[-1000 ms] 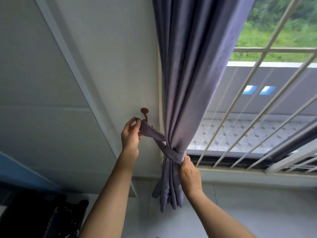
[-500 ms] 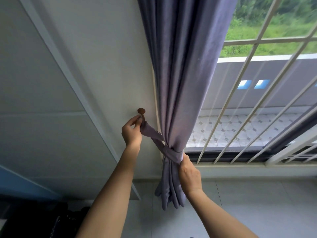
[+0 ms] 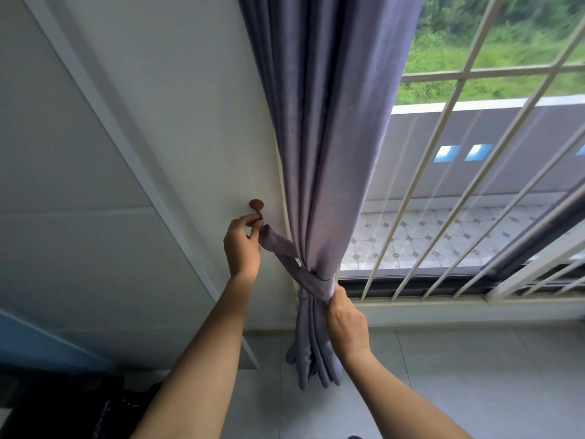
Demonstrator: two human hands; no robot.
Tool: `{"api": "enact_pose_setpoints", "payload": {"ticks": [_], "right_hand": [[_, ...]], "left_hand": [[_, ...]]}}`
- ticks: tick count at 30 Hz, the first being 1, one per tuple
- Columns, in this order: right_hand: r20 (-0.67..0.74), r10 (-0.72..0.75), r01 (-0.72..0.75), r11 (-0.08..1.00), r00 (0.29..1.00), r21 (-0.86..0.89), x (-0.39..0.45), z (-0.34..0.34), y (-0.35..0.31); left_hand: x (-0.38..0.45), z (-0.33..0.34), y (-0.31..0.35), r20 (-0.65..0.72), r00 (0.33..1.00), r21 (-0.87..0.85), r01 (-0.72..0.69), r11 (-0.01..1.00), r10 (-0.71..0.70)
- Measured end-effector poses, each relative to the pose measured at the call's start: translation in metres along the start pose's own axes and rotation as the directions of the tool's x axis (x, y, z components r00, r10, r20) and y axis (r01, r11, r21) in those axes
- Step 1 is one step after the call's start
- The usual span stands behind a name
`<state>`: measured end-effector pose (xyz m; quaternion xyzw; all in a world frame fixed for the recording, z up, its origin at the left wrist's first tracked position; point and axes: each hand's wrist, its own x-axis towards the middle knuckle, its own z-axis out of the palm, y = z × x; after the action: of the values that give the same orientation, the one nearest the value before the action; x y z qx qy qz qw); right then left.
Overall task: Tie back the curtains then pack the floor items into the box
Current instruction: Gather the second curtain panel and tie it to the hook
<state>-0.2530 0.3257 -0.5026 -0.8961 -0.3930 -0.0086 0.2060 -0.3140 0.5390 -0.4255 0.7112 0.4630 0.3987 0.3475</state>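
Your left hand point(image 3: 242, 245) had crept up to the wall hook point(image 3: 257, 206) — fingers pinching the tieback point(image 3: 286, 255) end just beneath it. Your right hand point(image 3: 346, 318) gripped the gathered curtain point(image 3: 319, 172) under the band — hooking seemed imminent.

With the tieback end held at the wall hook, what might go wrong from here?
The left hand pinches the tieback end just under the hook; if the loop misses, the band may slip loose. If the right hand releases the curtain early, the bundle could spread.
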Motion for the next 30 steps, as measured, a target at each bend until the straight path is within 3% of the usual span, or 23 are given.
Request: {"api": "enact_pose_setpoints", "payload": {"ticks": [11,17,24,30], "right_hand": [[0.083,0.026,-0.032,0.997,0.996,0.071,-0.001,-0.006,-0.001],[0.053,0.028,-0.033,0.994,0.998,0.103,-0.002,-0.009,0.000],[0.143,0.035,-0.057,0.987,0.989,0.152,0.003,-0.015,-0.001],[0.245,0.081,-0.135,0.967,0.966,0.214,0.011,-0.023,-0.001]], "left_hand": [[-0.007,0.002,0.002,-0.079,0.995,-0.134,0.045,0.990,-0.056],[-0.008,0.011,-0.004,-0.079,0.997,-0.018,-0.026,0.999,0.025],[-0.001,0.009,-0.011,0.046,0.996,0.014,0.081,0.997,-0.081],[-0.001,0.004,-0.004,0.115,0.992,0.204,0.034,0.978,-0.059]]}}
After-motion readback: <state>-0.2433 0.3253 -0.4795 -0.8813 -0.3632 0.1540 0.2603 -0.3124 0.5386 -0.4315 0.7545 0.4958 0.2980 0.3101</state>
